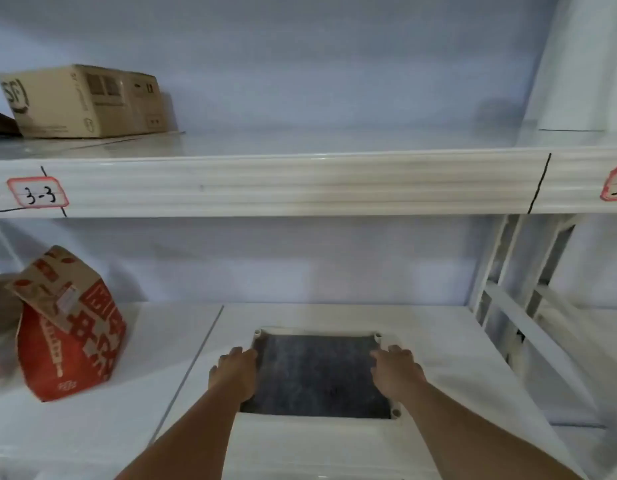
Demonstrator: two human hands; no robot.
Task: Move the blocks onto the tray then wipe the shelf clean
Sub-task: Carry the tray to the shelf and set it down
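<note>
A flat tray [317, 332] with a white rim and a dark grey inner surface lies on the lower white shelf [438, 334], near its front middle. My left hand [236, 374] grips the tray's left edge, fingers curled over the rim. My right hand [397, 372] grips the right edge in the same way. Nothing lies on the tray. No blocks are in view.
A red and brown paper bag [70, 327] stands on the lower shelf at the left. A cardboard box [85, 102] sits on the upper shelf [300, 181] at the left, above a label reading 3-3. White metal shelf uprights [508, 282] stand at the right.
</note>
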